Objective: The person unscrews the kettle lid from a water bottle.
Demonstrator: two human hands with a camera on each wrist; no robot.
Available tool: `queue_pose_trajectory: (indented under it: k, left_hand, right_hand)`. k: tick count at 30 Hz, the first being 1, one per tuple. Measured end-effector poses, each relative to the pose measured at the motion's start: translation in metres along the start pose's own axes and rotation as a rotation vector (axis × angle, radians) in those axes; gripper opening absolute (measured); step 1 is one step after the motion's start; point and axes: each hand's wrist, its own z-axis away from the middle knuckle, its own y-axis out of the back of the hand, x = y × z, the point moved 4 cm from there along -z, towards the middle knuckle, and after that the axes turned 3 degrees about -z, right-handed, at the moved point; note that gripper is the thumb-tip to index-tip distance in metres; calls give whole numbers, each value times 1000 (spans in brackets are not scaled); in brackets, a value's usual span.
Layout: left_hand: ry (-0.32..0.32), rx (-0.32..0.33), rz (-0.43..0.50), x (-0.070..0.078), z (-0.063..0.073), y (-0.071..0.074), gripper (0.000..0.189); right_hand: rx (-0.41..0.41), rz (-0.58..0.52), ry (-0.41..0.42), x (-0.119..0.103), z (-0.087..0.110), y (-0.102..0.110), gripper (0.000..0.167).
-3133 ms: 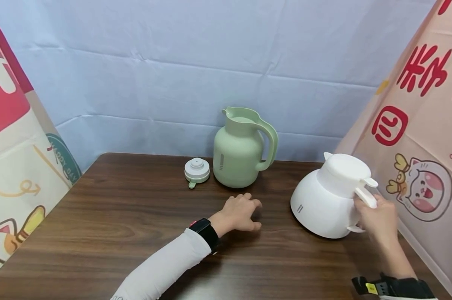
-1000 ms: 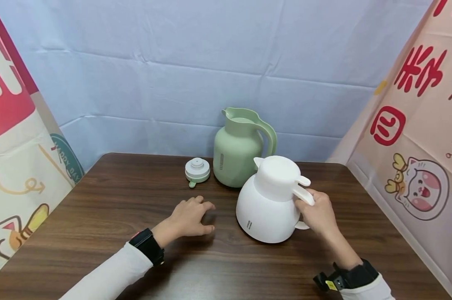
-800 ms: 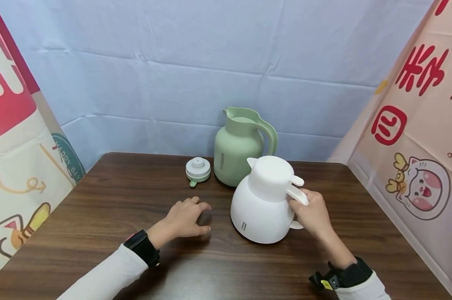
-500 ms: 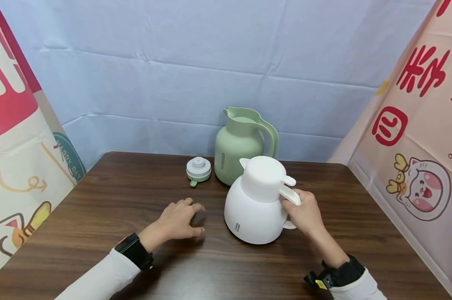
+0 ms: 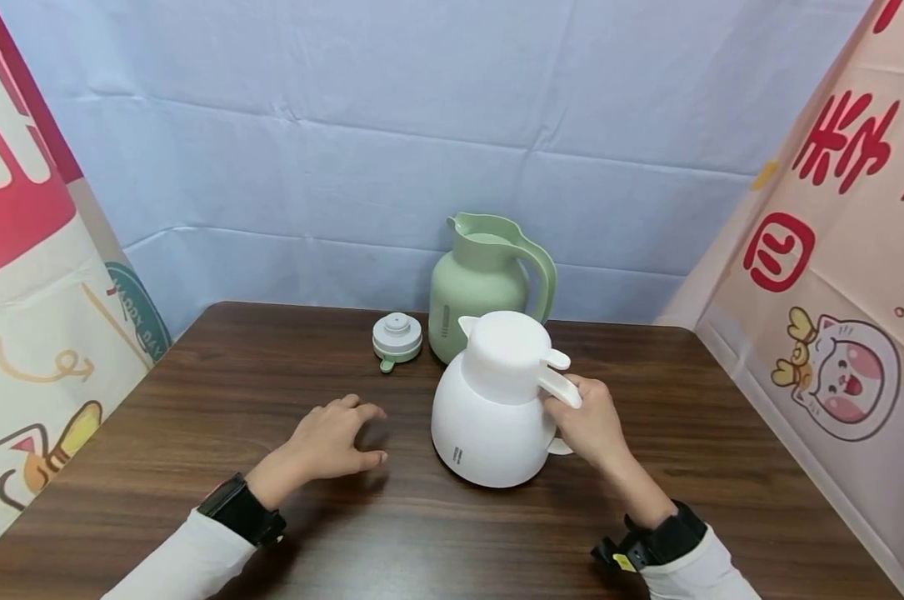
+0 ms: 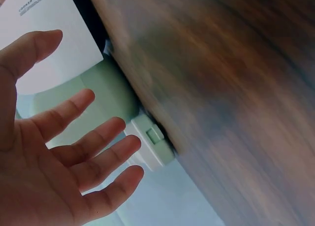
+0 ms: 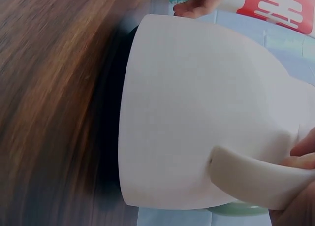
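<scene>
A white thermos jug (image 5: 489,417) with a lid and a spout pointing left is upright at the middle of the table; whether its base touches the wood I cannot tell. My right hand (image 5: 590,421) grips its handle (image 7: 256,179) from the right. My left hand (image 5: 324,442) is apart from the jug, to its left, fingers spread and holding nothing; the left wrist view shows its palm (image 6: 44,181). Behind stands a green thermos jug (image 5: 474,292), its mouth uncovered and its lower right part hidden by the white one. Left of it lies a white-and-green stopper (image 5: 397,339).
The dark wooden table (image 5: 219,383) ends at a pale blue cloth (image 5: 309,167) behind. Printed curtains hang at the left (image 5: 32,275) and the right (image 5: 834,275), close to the table's sides.
The white jug has travelled left from the table's right side with my right hand on its handle. My left hand has also moved left. The green jug and the stopper stay in place.
</scene>
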Motion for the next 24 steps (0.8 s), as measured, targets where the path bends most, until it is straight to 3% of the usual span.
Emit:
queue_pose_trajectory:
  k: [14, 24]
  left_hand:
    - [74, -5, 6, -18, 17, 1, 49]
    - [51, 9, 2, -15, 12, 3, 49]
  right_hand:
    - [-68, -64, 26, -7, -3, -22, 14]
    - [-81, -86, 26, -8, -4, -25, 14]
